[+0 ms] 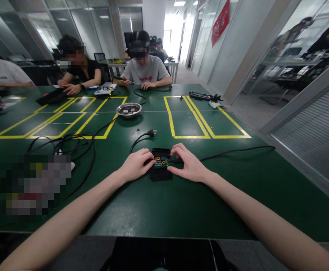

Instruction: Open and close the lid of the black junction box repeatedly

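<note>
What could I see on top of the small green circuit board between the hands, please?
Two orange-ringed round components sit on the green circuit board. The left hand partly covers its left end, hiding anything there.

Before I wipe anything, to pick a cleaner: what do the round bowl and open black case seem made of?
Bowl: probably stainless steel, polished, judging by its bright silvery reflections. Black case: likely moulded plastic, fairly matt, with dull, dark surfaces.

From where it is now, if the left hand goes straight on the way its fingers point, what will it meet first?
The left hand would most likely meet the green circuit board; they are so close that contact is hard to tell.
</note>
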Tool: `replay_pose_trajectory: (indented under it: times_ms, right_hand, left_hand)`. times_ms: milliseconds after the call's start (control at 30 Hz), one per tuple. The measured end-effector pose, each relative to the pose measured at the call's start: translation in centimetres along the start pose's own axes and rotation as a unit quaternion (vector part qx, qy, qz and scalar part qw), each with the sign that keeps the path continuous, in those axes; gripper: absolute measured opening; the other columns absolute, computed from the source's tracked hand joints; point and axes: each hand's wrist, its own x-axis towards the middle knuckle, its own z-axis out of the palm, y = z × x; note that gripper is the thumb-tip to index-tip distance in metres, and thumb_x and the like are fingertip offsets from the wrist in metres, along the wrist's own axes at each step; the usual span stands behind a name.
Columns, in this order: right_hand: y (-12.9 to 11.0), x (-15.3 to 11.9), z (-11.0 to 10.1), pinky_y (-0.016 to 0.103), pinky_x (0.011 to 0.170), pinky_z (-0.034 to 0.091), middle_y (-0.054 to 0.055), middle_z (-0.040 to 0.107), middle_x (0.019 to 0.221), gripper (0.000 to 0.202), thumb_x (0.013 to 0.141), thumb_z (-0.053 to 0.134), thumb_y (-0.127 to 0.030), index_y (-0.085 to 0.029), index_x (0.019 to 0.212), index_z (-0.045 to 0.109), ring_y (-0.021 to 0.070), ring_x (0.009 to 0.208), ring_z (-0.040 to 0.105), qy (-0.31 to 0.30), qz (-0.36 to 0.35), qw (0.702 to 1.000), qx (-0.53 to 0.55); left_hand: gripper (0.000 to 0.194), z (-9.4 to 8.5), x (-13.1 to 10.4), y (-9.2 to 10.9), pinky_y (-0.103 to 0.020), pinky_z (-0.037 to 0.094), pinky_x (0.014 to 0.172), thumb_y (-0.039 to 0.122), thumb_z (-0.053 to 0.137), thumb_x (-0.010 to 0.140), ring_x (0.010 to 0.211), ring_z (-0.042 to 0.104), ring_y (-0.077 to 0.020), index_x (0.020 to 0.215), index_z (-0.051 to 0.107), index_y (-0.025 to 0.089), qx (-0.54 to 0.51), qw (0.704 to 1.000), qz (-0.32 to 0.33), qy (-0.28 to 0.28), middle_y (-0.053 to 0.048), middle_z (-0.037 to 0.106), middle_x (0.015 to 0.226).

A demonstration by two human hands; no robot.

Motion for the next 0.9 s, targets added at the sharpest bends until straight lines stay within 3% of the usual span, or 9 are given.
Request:
replay_pose_trajectory:
  times_ms: [100,167,367,467,700,900]
  right_hand:
    - [0.8,0.0,-0.8,0.038,0.082,0.049,0.008,0.061,0.100,0.011,0.089,0.064,-0.026,-0.022,0.091,0.054,0.0245,0.092,0.059,-0.017,-0.014,0.998,-0.053]
    - [1.3,0.1,-1.2,0.038,0.081,0.047,0.007,0.063,0.092,0.012,0.093,0.061,-0.026,-0.021,0.084,0.055,0.0243,0.089,0.058,-0.041,-0.029,0.996,-0.080]
    - [1.1,-0.1,-1.8,0.028,0.064,0.042,0.003,0.066,0.077,0.013,0.098,0.055,-0.027,-0.021,0.088,0.059,0.0172,0.068,0.058,-0.041,-0.025,0.998,-0.051]
    - [0.6,-0.4,-2.1,0.025,0.058,0.038,-0.002,0.061,0.066,0.013,0.096,0.056,-0.029,-0.020,0.087,0.061,0.0133,0.056,0.054,-0.049,-0.025,0.998,-0.031]
    - [-0.5,-0.8,-2.1,0.023,0.057,0.036,-0.003,0.059,0.063,0.014,0.094,0.056,-0.028,-0.020,0.082,0.060,0.0110,0.052,0.051,-0.087,-0.063,0.994,-0.001]
    - [0.1,-0.5,-2.1,0.023,0.058,0.034,-0.003,0.060,0.063,0.013,0.091,0.060,-0.029,-0.020,0.082,0.062,0.0113,0.052,0.051,-0.089,-0.030,0.995,-0.035]
  left_hand:
    - [0.016,-0.3,-0.1,-0.1,-0.027,0.050,0.072,0.030,0.058,0.102,0.082,0.066,-0.0172,0.096,0.068,0.020,-0.015,1.000,-0.003,0.002,-0.003,0.069,0.091]
    - [0.019,-0.6,-0.1,-0.2,-0.026,0.048,0.068,0.033,0.058,0.102,0.078,0.066,-0.0161,0.095,0.069,0.020,-0.026,1.000,-0.008,0.004,-0.003,0.070,0.089]
    - [0.046,-1.5,-0.1,-0.6,-0.025,0.036,0.059,0.034,0.043,0.108,0.057,0.051,-0.0124,0.066,0.055,0.018,-0.007,1.000,-0.004,0.021,0.000,0.058,0.064]
    - [0.051,-1.8,-0.2,-0.3,-0.026,0.030,0.055,0.034,0.041,0.107,0.050,0.042,-0.0111,0.059,0.046,0.019,-0.007,0.999,0.007,0.031,0.002,0.049,0.056]
    - [0.052,-2.5,-0.6,0.3,-0.025,0.026,0.052,0.033,0.046,0.104,0.045,0.035,-0.0090,0.054,0.043,0.018,-0.054,0.998,0.028,-0.025,0.004,0.041,0.048]
    - [0.051,-2.0,-0.3,-0.2,-0.026,0.026,0.052,0.033,0.045,0.104,0.045,0.035,-0.0093,0.055,0.044,0.019,-0.053,0.998,0.013,-0.040,0.005,0.041,0.049]
